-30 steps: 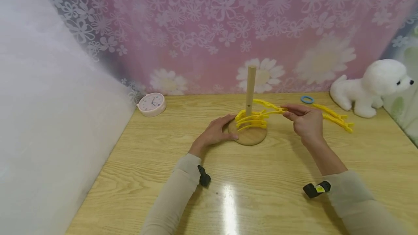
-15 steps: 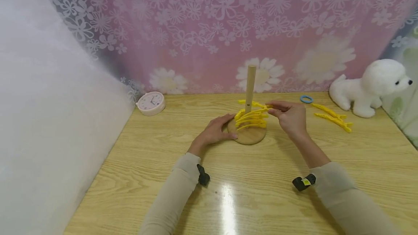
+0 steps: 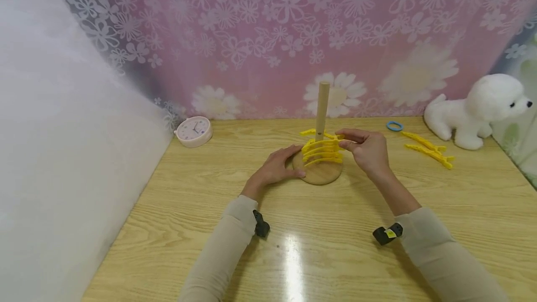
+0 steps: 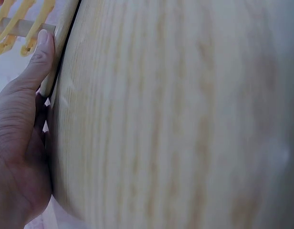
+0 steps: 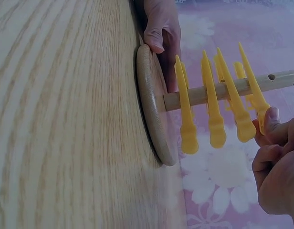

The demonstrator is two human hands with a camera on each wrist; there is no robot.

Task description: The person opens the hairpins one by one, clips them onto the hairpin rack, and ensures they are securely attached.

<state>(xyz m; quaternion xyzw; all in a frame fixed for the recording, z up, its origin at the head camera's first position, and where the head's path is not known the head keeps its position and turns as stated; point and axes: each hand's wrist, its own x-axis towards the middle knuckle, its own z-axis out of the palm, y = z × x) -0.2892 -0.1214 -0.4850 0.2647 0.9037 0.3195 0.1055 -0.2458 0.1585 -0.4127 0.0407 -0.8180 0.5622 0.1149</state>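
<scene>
At far left a pink clock (image 3: 195,133) is seen. The round wooden base (image 3: 320,177) is gripped at its left rim by the left hand (image 3: 273,168). On its post (image 3: 322,106), three yellow clips (image 5: 214,109) are stacked beneath the top clip (image 5: 255,81), which is pinched by the right hand (image 3: 370,152). Farther right, a blue ring (image 3: 394,130), two loose clips (image 3: 429,153) and a white plush dog (image 3: 467,118) are seen.

A light wood-grain table (image 3: 331,250) meets a pink backdrop (image 3: 260,55) patterned with white flower outlines and large pale daisies. A plain whitish wall (image 3: 75,134) stands at left, a pale green-patterned one (image 3: 513,139) at right. A bright reflection (image 3: 292,264) streaks the tabletop.
</scene>
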